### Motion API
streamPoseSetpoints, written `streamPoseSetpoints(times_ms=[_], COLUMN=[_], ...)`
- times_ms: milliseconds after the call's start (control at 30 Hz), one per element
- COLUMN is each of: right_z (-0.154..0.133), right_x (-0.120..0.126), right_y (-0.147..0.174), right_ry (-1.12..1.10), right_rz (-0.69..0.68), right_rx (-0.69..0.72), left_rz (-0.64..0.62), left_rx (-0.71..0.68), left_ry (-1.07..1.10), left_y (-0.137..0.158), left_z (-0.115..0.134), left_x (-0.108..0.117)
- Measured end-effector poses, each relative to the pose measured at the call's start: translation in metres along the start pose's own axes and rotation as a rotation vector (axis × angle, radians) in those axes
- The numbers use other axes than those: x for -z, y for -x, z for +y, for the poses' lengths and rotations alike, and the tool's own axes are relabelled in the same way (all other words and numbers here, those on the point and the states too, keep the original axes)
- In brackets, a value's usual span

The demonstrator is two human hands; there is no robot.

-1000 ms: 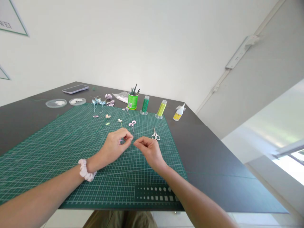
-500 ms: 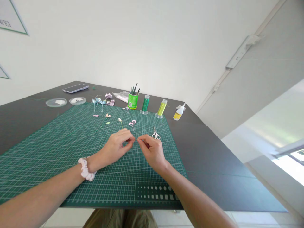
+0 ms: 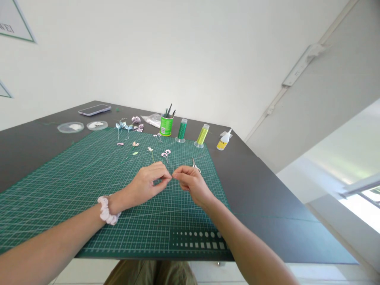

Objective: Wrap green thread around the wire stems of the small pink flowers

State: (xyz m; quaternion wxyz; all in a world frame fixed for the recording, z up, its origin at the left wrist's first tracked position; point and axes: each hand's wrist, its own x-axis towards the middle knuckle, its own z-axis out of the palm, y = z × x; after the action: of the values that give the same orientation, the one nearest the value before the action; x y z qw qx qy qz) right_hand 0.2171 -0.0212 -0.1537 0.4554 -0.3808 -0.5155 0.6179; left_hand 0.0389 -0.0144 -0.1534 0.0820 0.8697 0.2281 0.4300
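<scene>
Over the middle of the green cutting mat (image 3: 118, 206), my left hand (image 3: 152, 179) and my right hand (image 3: 191, 183) meet at the fingertips, each in a pinch. Whatever lies between the fingers is too small to make out. Small scissors (image 3: 196, 168) with white handles lie just beyond my right hand, partly hidden by it. Past my left hand rest a white flower on a green stem (image 3: 151, 150), a pair of pink-edged loop petals on wires (image 3: 165, 154), a green leaf piece (image 3: 135, 153) and a peach petal piece (image 3: 135, 144).
Along the back stand a green pen cup (image 3: 166, 126), a dark green thread spool (image 3: 182, 130), a yellow-green spool (image 3: 202, 136) and a glue bottle (image 3: 224, 141). Blue flowers (image 3: 124, 126), purple flowers (image 3: 136, 120), shallow dishes (image 3: 70, 128) and a phone (image 3: 94, 109) lie at back left.
My right hand has turned and its fingertips have come against those of my left hand, closing the small gap. It now covers more of the scissors' handles.
</scene>
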Motion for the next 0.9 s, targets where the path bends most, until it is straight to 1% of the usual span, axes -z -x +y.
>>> streamPoseSetpoints(times_ms=[67,167,300,433,500,567,667,767,833,900], right_z=[0.0,0.001,0.003,0.007,0.009,0.01,0.012,0.012,0.011,0.011], right_x=[0.001,0.001,-0.002,-0.006,-0.009,-0.01,-0.012,-0.011,-0.009,-0.007], right_y=[-0.001,-0.001,0.0,0.002,0.003,0.004,0.007,0.01,0.011,0.011], right_ry=[-0.107,-0.172,-0.201,-0.168,-0.087,0.044,0.302,0.522,0.612,0.65], right_rz=[-0.058,-0.107,-0.135,-0.098,-0.042,0.021,0.111,0.155,0.171,0.197], right_rx=[-0.083,-0.144,-0.179,-0.148,-0.099,-0.02,0.182,0.368,0.436,0.468], left_rz=[0.002,0.032,0.086,0.1,0.108,0.113,0.107,0.08,0.051,0.027], left_rx=[0.034,0.12,0.227,0.258,0.259,0.259,0.247,0.218,0.183,0.133], left_ry=[0.02,0.058,0.031,-0.028,-0.048,-0.066,-0.084,-0.084,-0.084,-0.087], left_y=[0.0,-0.001,-0.003,-0.002,-0.001,0.0,0.001,0.0,0.0,0.0], left_z=[0.001,0.001,0.002,0.0,-0.001,-0.002,-0.003,-0.003,-0.002,-0.002], left_x=[0.001,0.002,0.002,0.0,-0.001,-0.002,-0.002,-0.001,-0.001,0.0])
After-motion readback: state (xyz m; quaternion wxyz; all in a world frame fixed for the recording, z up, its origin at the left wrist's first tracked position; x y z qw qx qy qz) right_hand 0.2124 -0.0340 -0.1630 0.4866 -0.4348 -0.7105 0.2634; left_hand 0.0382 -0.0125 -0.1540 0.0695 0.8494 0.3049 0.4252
